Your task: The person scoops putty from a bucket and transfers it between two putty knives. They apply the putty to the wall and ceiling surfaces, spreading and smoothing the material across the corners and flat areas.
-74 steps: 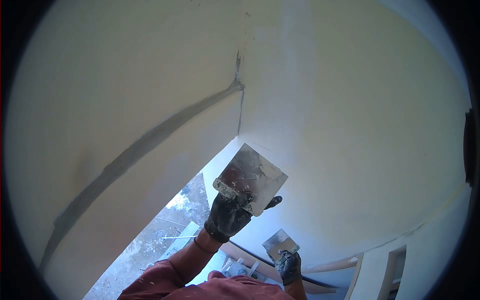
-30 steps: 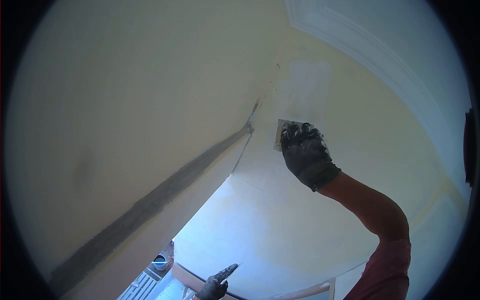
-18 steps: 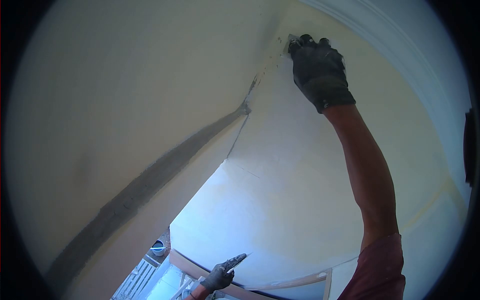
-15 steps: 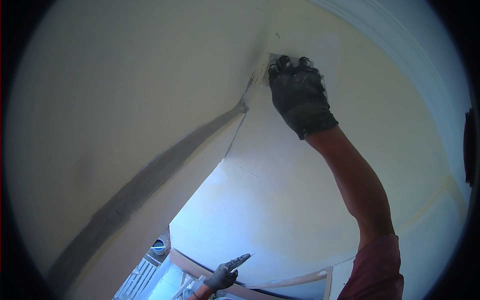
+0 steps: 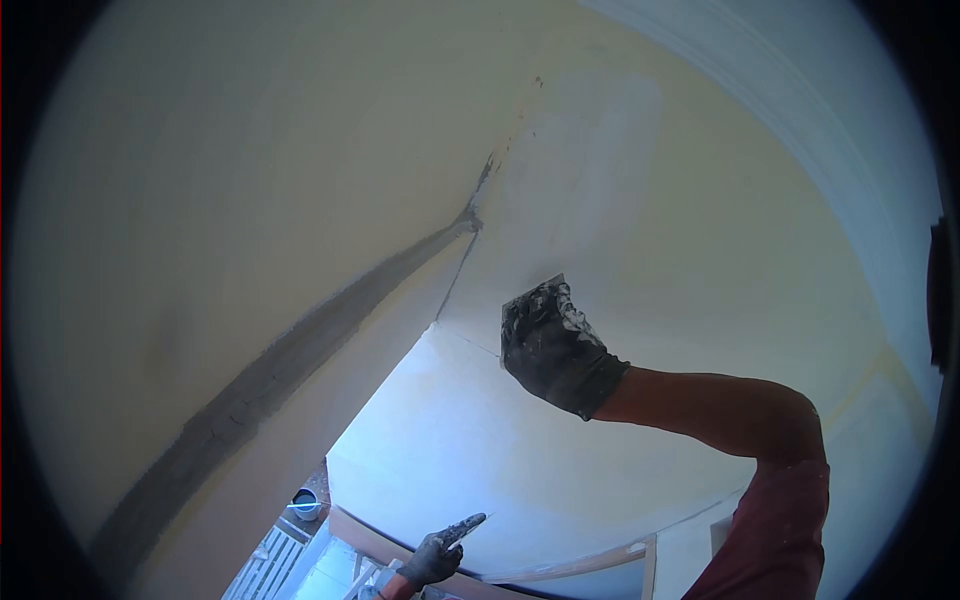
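Observation:
My right hand (image 5: 552,345), in a dark glove smeared with white filler, is closed on a flat scraper (image 5: 560,279) and holds it against or close to the pale wall (image 5: 620,400). Only a corner and the left edge of the blade show past the fingers. Above it runs a whitish, freshly coated patch (image 5: 580,170) beside the corner. Low in the view, my gloved left hand (image 5: 432,561) grips a putty-smeared, thin-bladed tool (image 5: 464,529), seen nearly edge-on and pointing up to the right.
A grey filler band (image 5: 290,345) crosses the left wall up to the corner, where a thin crack (image 5: 456,280) runs down. A curved white moulding (image 5: 760,110) borders the upper right. Far below are a bucket (image 5: 306,504) and white slats (image 5: 268,566).
My right hand has moved down the wall with the scraper, its elbow bending, uncovering the whitish patch. My left hand stays low, still gripping its tool. The view has shifted slightly.

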{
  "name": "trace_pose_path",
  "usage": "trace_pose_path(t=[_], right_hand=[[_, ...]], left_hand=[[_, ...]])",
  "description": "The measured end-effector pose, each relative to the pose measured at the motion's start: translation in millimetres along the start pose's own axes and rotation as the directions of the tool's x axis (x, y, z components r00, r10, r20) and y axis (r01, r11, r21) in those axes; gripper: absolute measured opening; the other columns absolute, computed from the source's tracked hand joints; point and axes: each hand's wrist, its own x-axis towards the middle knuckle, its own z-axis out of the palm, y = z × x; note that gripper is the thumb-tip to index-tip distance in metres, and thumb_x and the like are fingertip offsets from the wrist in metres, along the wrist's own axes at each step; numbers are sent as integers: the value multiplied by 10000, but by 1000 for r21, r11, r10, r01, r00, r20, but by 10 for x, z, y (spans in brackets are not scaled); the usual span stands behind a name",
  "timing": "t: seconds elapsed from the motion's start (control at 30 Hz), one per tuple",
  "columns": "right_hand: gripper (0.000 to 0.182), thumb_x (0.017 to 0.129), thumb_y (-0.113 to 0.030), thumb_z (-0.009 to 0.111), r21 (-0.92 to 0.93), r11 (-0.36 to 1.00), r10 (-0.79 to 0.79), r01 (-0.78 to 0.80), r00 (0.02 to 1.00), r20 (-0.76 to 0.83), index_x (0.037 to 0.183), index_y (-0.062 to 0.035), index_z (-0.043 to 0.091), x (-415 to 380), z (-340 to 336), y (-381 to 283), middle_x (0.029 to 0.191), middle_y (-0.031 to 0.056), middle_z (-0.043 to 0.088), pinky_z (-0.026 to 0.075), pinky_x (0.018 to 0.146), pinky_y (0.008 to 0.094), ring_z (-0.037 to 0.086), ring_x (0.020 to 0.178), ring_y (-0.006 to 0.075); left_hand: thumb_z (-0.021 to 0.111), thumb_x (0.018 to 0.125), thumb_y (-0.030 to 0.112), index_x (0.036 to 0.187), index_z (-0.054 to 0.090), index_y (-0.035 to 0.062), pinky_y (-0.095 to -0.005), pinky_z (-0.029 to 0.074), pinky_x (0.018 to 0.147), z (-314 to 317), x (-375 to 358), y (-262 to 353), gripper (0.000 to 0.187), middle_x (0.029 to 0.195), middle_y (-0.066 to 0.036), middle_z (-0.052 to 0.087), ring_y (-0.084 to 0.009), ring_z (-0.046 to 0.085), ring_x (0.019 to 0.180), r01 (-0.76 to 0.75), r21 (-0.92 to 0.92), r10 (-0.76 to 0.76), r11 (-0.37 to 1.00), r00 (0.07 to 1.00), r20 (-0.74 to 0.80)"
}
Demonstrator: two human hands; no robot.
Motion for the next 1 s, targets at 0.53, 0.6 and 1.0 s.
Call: trace_pose_path(t=[0.53, 0.6, 1.0], right_hand=[[458, 967, -206, 494, -158, 956, 227, -248, 964, -140, 1395, -46, 528, -1189, 526, 1324, 1481, 184, 500, 339, 1157, 575, 490, 1353, 383], [413, 943, -213, 527, -911, 379, 47, 163, 980, 194, 1309, -27, 564, -1157, 535, 1261, 1336, 162, 584, 453, 1047, 523, 565, 1238, 346], [232, 886, -138, 570, 46, 800, 585, -599, 759, -287, 1073, -41, 667, 209, -105, 1572, 1023, 131, 650, 558, 752, 423, 652, 980, 296]], left_hand=[[381, 805, -129, 1485, 502, 100, -229, 500, 696, 187, -51, -488, 728, 1504, -104, 529, -95, 616, 881, 135, -61, -129, 989, 987, 96], [383, 807, -128, 1485, 502, 98, -228, 498, 688, 121, -61, -337, 725, 1501, -103, 531, -93, 614, 865, 74, -45, -71, 996, 995, 64], [406, 847, -96, 1487, 491, 80, -215, 392, 583, 470, -217, -798, 670, 1487, -99, 543, -55, 456, 679, 288, -214, -275, 933, 958, 85]])
